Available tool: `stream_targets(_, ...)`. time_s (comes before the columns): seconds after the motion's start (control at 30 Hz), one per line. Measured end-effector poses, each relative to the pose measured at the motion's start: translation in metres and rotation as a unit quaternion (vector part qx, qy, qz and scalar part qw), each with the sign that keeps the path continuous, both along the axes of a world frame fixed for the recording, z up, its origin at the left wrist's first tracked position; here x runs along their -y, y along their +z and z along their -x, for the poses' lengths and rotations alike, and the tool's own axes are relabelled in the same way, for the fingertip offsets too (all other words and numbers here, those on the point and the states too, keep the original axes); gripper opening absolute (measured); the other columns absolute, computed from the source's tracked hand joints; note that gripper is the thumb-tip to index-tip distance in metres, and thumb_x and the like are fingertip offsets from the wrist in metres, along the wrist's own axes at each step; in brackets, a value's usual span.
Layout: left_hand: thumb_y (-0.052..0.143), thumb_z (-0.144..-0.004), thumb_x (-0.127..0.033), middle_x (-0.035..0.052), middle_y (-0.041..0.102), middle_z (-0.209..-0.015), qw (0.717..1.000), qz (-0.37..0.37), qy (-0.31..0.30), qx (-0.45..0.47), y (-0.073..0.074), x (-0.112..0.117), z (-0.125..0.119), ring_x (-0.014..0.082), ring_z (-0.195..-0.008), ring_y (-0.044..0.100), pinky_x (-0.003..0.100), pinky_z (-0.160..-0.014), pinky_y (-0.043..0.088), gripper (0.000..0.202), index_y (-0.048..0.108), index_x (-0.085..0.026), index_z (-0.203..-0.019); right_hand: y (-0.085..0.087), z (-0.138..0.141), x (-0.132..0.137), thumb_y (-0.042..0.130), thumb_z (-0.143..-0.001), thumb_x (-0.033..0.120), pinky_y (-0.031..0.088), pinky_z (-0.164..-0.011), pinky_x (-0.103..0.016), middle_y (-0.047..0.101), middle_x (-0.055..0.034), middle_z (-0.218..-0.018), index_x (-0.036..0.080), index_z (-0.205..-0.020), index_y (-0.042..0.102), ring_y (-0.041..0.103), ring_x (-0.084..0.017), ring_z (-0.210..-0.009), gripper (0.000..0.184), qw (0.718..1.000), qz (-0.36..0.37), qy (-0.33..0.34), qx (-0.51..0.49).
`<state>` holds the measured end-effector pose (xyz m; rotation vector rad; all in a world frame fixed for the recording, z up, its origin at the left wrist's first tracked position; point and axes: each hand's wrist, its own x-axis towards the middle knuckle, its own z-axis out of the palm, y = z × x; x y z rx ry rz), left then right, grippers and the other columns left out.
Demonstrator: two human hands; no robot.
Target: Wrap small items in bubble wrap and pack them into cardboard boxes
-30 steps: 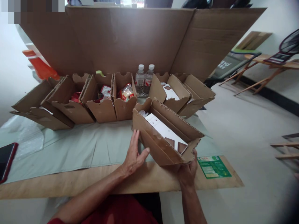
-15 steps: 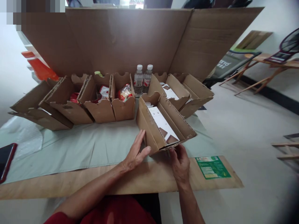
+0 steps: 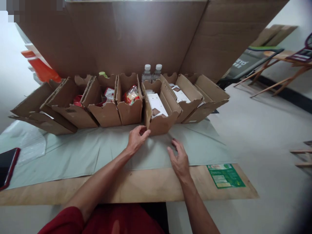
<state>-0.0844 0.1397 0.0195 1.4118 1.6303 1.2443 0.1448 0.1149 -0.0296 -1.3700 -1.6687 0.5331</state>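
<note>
A narrow cardboard box point(image 3: 162, 125) with white pieces bearing brown squares point(image 3: 157, 105) inside stands in the row of similar boxes, in front of two bottles point(image 3: 146, 73). My left hand point(image 3: 136, 139) is at its lower left front corner, fingers bent and thumb apart, touching or almost touching the cardboard. My right hand point(image 3: 179, 159) hovers over the cloth in front of the box, open and holding nothing, thumb and fingers spread. To the left stands a box point(image 3: 131, 112) with red and clear wrapped packets point(image 3: 132, 95).
More cardboard boxes point(image 3: 104, 113) stand left and right in the row, before a tall cardboard panel point(image 3: 136, 35). A pale green cloth point(image 3: 109, 146) covers the table. A phone point(image 3: 8, 167) and clear plastic wrap point(image 3: 31, 139) lie left; a green label point(image 3: 226, 176) is on the front board.
The box with the white pieces has moved back and left into the row and straightened. My right hand has let go of it; my left hand has moved forward with it.
</note>
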Motion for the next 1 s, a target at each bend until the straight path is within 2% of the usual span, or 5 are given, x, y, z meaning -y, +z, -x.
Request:
stream_targets(0.17, 0.069, -0.085, -0.042, 0.0056, 0.074, -0.076, 0.998, 0.019, 0.052, -0.008, 0.001, -0.030, 0.004, 0.0187, -0.072, 0.067, 0.029, -0.071, 0.050, 0.029, 0.075, -0.015, -0.091, -0.006, -0.002, 0.002, 0.056, -0.094, 0.043, 0.051, -0.106, -0.056, 0.067, -0.0174, -0.136, 0.019, -0.111, 0.073, 0.063, -0.032, -0.124, 0.034, 0.998, -0.016, 0.006, 0.054)
stream_targets(0.53, 0.062, -0.090, -0.043, 0.0083, 0.074, -0.077, 0.997, 0.033, 0.065, -0.012, -0.011, -0.048, 0.007, 0.0194, -0.073, 0.068, 0.029, -0.070, 0.050, 0.032, 0.074, -0.013, -0.088, -0.009, 0.000, 0.002, 0.054, -0.095, 0.040, 0.052, -0.102, -0.055, 0.068, -0.0166, -0.134, 0.019, -0.107, 0.075, 0.064, -0.031, -0.119, 0.032, 0.995, -0.034, 0.002, 0.093)
stream_targets(0.67, 0.060, -0.090, -0.037, 0.0086, 0.075, -0.080, 0.999, 0.031, 0.020, -0.023, -0.014, -0.023, 0.011, 0.0210, -0.076, 0.068, 0.032, -0.074, 0.052, 0.027, 0.076, -0.016, -0.091, -0.009, -0.001, 0.001, 0.054, -0.094, 0.039, 0.052, -0.102, -0.055, 0.069, -0.0159, -0.132, 0.020, -0.104, 0.075, 0.065, -0.030, -0.117, 0.030, 0.995, -0.038, 0.002, 0.095)
stream_targets(0.8, 0.064, -0.083, -0.031, 0.0117, 0.077, -0.093, 0.998, 0.014, -0.052, -0.033, -0.018, 0.027, 0.022, 0.0262, -0.091, 0.070, 0.039, -0.082, 0.055, 0.019, 0.077, -0.019, -0.091, -0.006, 0.000, 0.002, 0.053, -0.094, 0.039, 0.052, -0.102, -0.056, 0.071, -0.0160, -0.128, 0.020, -0.103, 0.076, 0.066, -0.030, -0.115, 0.030, 0.995, -0.041, 0.004, 0.096)
stream_targets(1.0, 0.061, -0.084, -0.029, 0.0092, 0.077, -0.100, 0.991, -0.023, -0.126, -0.035, -0.024, 0.095, 0.049, 0.0289, -0.116, 0.067, 0.048, -0.101, 0.052, 0.018, 0.077, -0.024, -0.091, 0.021, 0.033, -0.012, 0.053, -0.094, 0.036, 0.051, -0.106, -0.052, 0.071, -0.0110, -0.131, 0.025, -0.114, 0.074, 0.065, -0.028, -0.122, 0.031, 0.991, -0.056, 0.062, 0.102)
